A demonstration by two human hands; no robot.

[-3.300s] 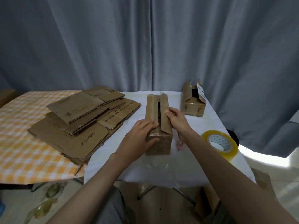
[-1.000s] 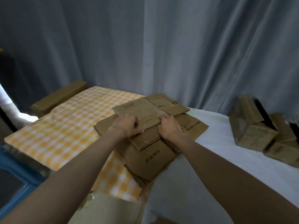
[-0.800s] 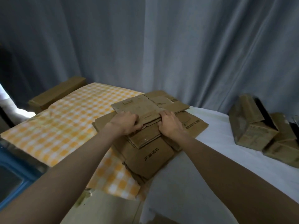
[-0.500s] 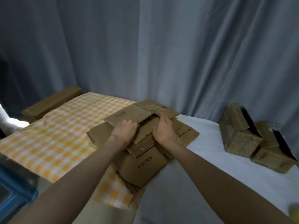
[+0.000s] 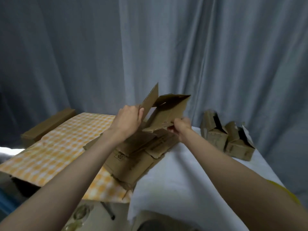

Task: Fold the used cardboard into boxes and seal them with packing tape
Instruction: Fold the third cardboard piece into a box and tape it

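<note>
In the head view, our left hand (image 5: pixel 129 120) and right hand (image 5: pixel 180 127) each pinched an edge of a flattened carton (image 5: pixel 164 112), held above the cardboard stack (image 5: pixel 133 157). We judged this the opening-out step; next we needed to square it into a tube and fold the flaps.

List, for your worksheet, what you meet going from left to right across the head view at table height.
Long closed box → orange checked cloth → stack of flat cardboard → white cloth → two folded boxes.
</note>
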